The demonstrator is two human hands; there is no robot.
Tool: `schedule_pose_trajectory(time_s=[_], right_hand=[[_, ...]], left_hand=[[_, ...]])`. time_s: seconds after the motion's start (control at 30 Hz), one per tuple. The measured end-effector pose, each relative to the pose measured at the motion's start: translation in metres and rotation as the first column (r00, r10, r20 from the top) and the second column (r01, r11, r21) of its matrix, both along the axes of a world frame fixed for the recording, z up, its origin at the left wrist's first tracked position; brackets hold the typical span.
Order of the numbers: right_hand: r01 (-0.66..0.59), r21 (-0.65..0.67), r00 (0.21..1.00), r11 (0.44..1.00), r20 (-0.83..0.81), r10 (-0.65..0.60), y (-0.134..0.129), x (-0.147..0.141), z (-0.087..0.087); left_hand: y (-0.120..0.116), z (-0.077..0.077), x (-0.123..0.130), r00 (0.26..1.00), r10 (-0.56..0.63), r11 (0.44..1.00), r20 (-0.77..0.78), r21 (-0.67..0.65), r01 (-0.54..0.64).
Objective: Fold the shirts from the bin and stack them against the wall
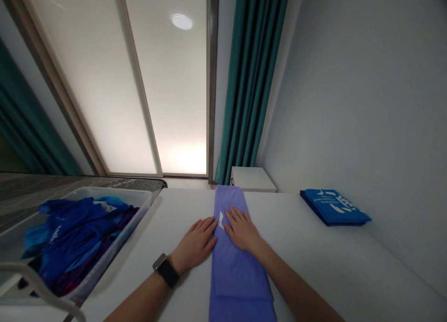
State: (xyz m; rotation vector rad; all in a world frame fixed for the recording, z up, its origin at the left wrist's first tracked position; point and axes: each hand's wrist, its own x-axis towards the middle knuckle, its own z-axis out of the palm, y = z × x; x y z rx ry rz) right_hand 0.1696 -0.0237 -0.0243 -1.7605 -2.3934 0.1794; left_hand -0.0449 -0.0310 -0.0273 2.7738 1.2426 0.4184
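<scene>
A purple garment [240, 275], folded into a long narrow strip with a small white logo, runs from the near edge toward the far edge of the white table [279, 247]. My right hand [241, 228] lies flat on it, fingers stretched out just right of the logo. At the strip's left edge rests my left hand [197, 242], fingers extended, its fingertips touching the cloth and its palm over the table. A dark watch is on my left wrist. Neither hand grips anything.
On the left, a white plastic bin [139, 197] holds a heap of blue and purple clothes [84, 233]. A folded blue garment [331, 206] with white print lies at the right by the wall. Beyond the table stand a small white cabinet [253, 177] and a green curtain [256, 80].
</scene>
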Motion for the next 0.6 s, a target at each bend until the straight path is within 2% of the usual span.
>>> schedule_pose_trajectory(time_s=[0.13, 0.27, 0.47, 0.6], right_hand=[[-0.052, 0.000, 0.999, 0.999, -0.015, 0.052, -0.030, 0.005, -0.001], [-0.068, 0.035, 0.997, 0.997, -0.031, 0.069, -0.050, 0.007, -0.003], [-0.051, 0.061, 0.998, 0.997, -0.027, 0.053, -0.053, 0.006, -0.002], [-0.053, 0.061, 0.998, 0.997, -0.019, 0.054, -0.053, 0.005, -0.004]], left_hand=[[-0.004, 0.007, 0.001, 1.000, 0.014, 1.000, -0.012, -0.025, -0.014], [-0.007, 0.013, -0.001, 0.999, -0.045, 0.998, -0.001, -0.054, 0.045], [-0.008, 0.017, -0.010, 0.993, -0.122, 0.987, 0.000, -0.108, 0.122], [-0.007, 0.017, -0.018, 0.990, -0.144, 0.985, 0.011, -0.097, 0.144]])
